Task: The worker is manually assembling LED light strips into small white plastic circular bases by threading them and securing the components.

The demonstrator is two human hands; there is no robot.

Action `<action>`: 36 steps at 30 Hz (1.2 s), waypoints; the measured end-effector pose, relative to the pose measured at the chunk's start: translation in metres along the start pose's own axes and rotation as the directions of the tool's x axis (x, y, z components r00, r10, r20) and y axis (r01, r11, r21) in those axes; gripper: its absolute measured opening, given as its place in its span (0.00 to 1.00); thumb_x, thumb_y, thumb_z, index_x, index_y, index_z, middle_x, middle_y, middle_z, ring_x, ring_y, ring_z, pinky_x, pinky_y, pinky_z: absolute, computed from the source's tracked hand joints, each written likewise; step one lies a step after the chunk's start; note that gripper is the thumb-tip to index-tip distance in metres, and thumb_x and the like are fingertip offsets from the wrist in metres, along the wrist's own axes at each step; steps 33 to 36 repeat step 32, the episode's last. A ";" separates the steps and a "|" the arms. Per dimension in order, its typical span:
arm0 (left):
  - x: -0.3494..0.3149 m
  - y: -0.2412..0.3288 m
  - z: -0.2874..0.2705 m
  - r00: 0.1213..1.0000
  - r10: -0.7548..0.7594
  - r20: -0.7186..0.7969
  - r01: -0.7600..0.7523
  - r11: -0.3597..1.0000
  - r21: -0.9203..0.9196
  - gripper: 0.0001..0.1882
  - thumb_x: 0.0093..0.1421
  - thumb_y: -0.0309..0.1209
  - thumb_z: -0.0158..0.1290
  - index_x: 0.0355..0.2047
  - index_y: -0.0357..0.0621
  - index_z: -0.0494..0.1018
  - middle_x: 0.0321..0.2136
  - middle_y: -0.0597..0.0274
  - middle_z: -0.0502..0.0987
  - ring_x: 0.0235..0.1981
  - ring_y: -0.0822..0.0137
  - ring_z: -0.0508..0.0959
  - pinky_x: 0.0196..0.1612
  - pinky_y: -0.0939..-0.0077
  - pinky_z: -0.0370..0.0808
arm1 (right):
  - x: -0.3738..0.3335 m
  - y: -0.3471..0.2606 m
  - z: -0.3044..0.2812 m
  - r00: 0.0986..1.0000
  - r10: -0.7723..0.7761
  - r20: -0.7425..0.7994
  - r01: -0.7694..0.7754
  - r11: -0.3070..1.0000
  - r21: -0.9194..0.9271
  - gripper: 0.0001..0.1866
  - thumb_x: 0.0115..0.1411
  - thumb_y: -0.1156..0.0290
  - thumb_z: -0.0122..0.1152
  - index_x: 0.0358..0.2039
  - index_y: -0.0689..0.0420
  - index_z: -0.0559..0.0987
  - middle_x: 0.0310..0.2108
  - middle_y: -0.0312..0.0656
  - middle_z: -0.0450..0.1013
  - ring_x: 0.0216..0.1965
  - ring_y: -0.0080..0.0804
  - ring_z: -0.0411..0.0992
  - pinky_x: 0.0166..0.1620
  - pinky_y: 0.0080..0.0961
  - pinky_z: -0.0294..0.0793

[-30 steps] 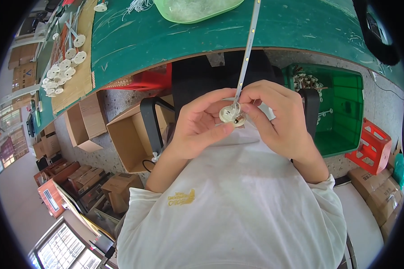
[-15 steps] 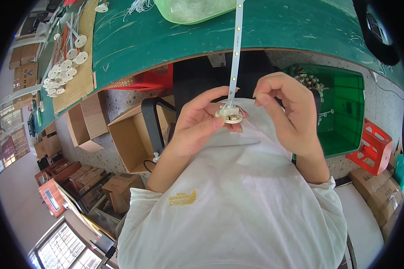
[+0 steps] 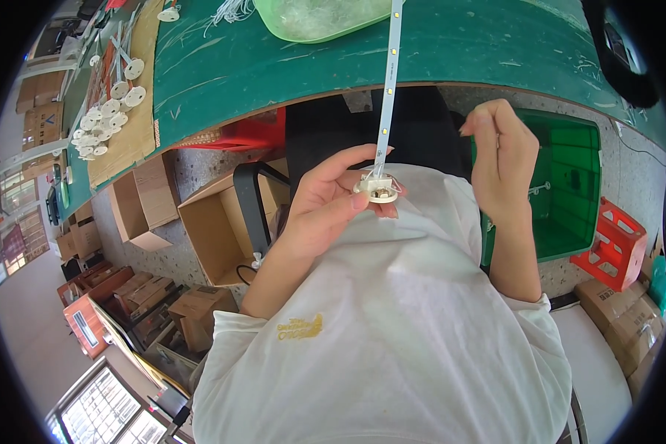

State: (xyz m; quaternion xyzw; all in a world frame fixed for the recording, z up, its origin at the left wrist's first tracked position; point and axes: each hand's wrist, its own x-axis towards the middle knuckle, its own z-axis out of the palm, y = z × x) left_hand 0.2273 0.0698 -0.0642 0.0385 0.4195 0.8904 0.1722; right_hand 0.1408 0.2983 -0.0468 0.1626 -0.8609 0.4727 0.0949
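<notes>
Socket (image 3: 378,188) with the LED strip (image 3: 387,89) rising from it is pinched in the left hand (image 3: 325,207), while the right hand (image 3: 502,159), loosely curled and empty, hovers beside, so fitting seems unfinished.

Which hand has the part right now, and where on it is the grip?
The left hand pinches the small round white fitting at the end of the white LED strip, thumb on its near rim. The right hand is raised beside it, holding nothing visible.
</notes>
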 end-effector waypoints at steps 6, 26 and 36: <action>0.003 -0.001 -0.002 1.000 0.006 0.016 -0.006 1.000 0.018 0.29 0.63 0.26 0.51 0.63 0.35 0.58 0.45 0.41 0.77 0.41 0.62 0.80 0.45 0.68 0.76 | 0.001 0.036 0.001 0.978 -0.064 -0.197 -0.038 0.879 -0.475 0.06 0.53 0.83 0.61 0.34 0.64 0.78 0.31 0.46 0.78 0.29 0.35 0.77 0.31 0.26 0.74; 0.002 -0.007 0.014 0.999 0.016 -0.034 -0.009 0.983 0.181 0.30 0.58 0.16 0.55 0.60 0.36 0.62 0.48 0.51 0.76 0.50 0.63 0.77 0.54 0.65 0.74 | -0.015 -0.024 0.006 0.931 -0.241 0.275 0.128 0.919 0.372 0.08 0.45 0.83 0.66 0.29 0.64 0.81 0.28 0.46 0.78 0.28 0.36 0.77 0.31 0.24 0.75; 0.003 -0.004 0.016 0.998 -0.035 -0.055 0.045 0.980 0.195 0.30 0.57 0.16 0.57 0.60 0.36 0.63 0.49 0.52 0.76 0.51 0.62 0.76 0.55 0.64 0.73 | -0.017 -0.025 0.006 0.934 -0.238 0.267 0.153 0.941 0.302 0.08 0.45 0.84 0.66 0.29 0.63 0.81 0.29 0.46 0.78 0.28 0.38 0.77 0.31 0.24 0.76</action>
